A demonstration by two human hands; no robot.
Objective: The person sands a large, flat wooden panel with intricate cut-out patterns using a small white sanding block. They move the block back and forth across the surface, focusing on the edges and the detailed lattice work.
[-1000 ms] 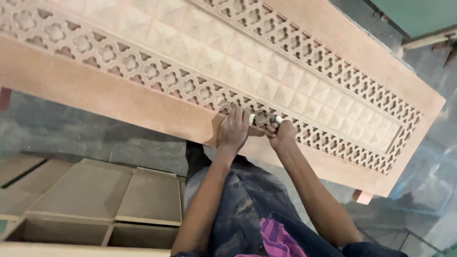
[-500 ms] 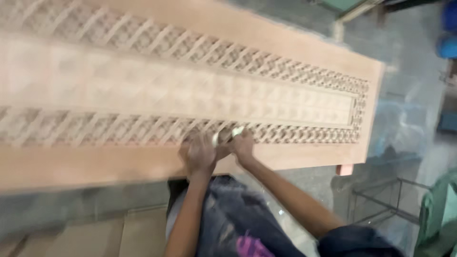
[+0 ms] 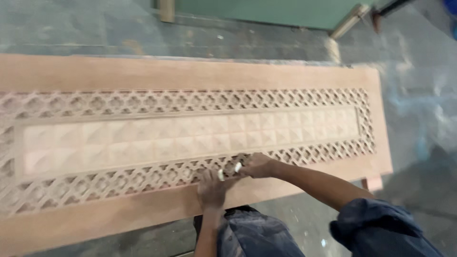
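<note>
A long carved wooden door panel [image 3: 190, 76] lies flat across the view, with lattice bands around a strip of raised pyramid squares. My left hand [image 3: 211, 188] presses flat on the near lattice band, fingers curled down. My right hand [image 3: 254, 165] rests just to its right on the same band, pinching a small pale piece [image 3: 237, 167], possibly folded sandpaper. Another pale bit [image 3: 221, 175] shows between the two hands. Motion blur hides finer detail.
Grey dusty concrete floor [image 3: 419, 109] surrounds the panel. A green board [image 3: 266, 12] and a wooden leg [image 3: 166, 10] stand at the far edge. A small wooden block [image 3: 373, 183] props the panel's right end. My dark trousers [image 3: 257, 235] sit below.
The view has swung, so the panel now lies nearly level instead of slanted, and the stacked boards at lower left have left view. Both hands stay together on the near lattice band.
</note>
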